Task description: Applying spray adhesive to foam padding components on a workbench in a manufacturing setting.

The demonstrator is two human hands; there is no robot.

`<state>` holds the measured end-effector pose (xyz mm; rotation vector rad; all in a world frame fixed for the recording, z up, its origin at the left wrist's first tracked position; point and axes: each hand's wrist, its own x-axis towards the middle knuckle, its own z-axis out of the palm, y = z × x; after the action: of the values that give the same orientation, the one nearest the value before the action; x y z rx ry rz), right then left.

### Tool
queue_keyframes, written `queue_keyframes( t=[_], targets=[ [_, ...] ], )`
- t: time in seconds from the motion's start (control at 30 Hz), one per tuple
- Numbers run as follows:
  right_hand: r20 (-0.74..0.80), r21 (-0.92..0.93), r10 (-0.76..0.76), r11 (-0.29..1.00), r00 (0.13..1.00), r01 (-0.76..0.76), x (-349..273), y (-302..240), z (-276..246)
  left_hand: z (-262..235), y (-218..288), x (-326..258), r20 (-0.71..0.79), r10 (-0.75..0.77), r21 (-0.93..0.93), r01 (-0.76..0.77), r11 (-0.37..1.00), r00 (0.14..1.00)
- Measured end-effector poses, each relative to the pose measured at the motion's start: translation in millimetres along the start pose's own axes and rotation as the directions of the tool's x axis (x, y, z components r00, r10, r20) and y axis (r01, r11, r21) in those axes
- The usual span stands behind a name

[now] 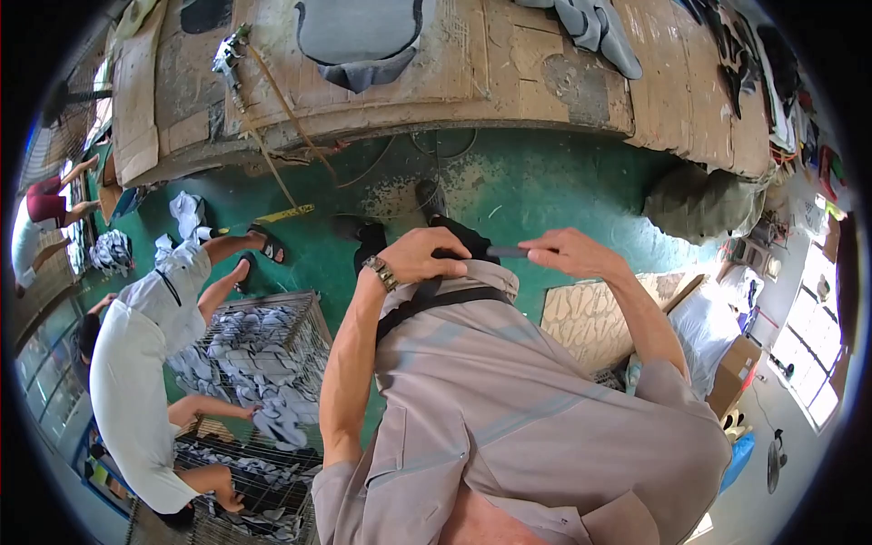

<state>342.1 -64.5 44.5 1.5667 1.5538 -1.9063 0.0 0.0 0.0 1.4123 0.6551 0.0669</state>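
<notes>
My left hand [425, 256], with a metal wristwatch [381, 271] at its wrist, is closed in front of my waist. Its fingers curl over something dark that they mostly hide. To the right, my right hand [570, 253] pinches the end of a narrow dark grey strip [509, 252]; whether it is a strap or a stiff tool I cannot tell. The strip spans the gap towards my left hand. Just below both hands lie a black belt [454, 300] and the rolled beige cloth [500, 280] at my waist.
Ahead stands a cardboard-covered table [436, 91] bearing a grey cut piece [359, 32], with a stick [277, 95] leaning on its edge. At left, a co-worker in white [136, 391] bends over wire racks [263, 350] of grey pieces. A covered bundle [704, 204] and carton [734, 377] are at right.
</notes>
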Motion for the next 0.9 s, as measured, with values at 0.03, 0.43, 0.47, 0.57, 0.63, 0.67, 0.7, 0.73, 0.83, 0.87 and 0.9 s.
queue_keyframes(
  t=[0.03,0.43,0.47,0.57,0.63,0.67,0.7,0.73,0.83,0.87,0.9],
  targets=[
    [-0.015,-0.074,-0.078,0.994,0.997,0.077,-1.6,-2.7,7.7,0.3,6.4,0.6,0.016,-0.017,0.044,0.016,0.999,1.000],
    [-0.020,-0.356,-0.349,0.878,0.937,0.320,73.1,-43.0,36.3,-5.8,53.4,-7.0,-0.012,0.068,0.011,-0.068,0.998,0.998],
    [-0.022,-0.348,-0.283,0.901,0.959,0.258,82.4,-50.2,46.5,-7.1,53.4,-8.8,-0.058,0.086,0.028,-0.085,0.996,0.995],
    [-0.019,-0.249,-0.146,0.959,0.989,0.137,95.5,-61.3,49.6,-15.5,48.3,-19.1,-0.160,0.048,0.129,-0.027,0.991,0.986],
    [-0.004,-0.056,-0.121,0.991,0.993,0.121,100.8,-64.9,52.2,-27.3,36.0,-31.1,-0.410,-0.020,0.012,0.027,1.000,0.912],
    [-0.115,-0.089,-0.196,0.978,0.974,0.187,102.2,-67.7,59.9,-36.4,24.8,-38.0,-0.486,-0.051,-0.037,0.038,0.999,0.873],
    [-0.215,-0.119,-0.222,0.973,0.951,0.200,104.1,-70.6,66.8,-48.4,9.1,-44.8,-0.544,-0.097,-0.021,0.102,0.995,0.833],
    [-0.231,-0.113,-0.300,0.953,0.926,0.280,104.8,-71.3,65.0,-63.4,-11.3,-50.9,-0.626,-0.076,-0.032,0.072,0.997,0.776],
    [-0.182,-0.053,-0.142,0.989,0.973,0.135,101.7,-77.3,65.2,-126.1,-92.3,-62.5,-0.860,-0.059,-0.088,-0.034,0.996,0.507],
    [-0.214,-0.041,-0.081,0.996,0.973,0.074,100.8,-79.5,70.7,-151.2,-122.3,-63.6,-0.920,-0.072,-0.074,0.008,0.997,0.385],
    [-0.249,-0.024,-0.026,0.999,0.968,0.021,100.3,-80.2,77.1,-177.3,-151.7,-62.9,-0.959,-0.114,-0.101,0.063,0.993,0.259]
  ],
)
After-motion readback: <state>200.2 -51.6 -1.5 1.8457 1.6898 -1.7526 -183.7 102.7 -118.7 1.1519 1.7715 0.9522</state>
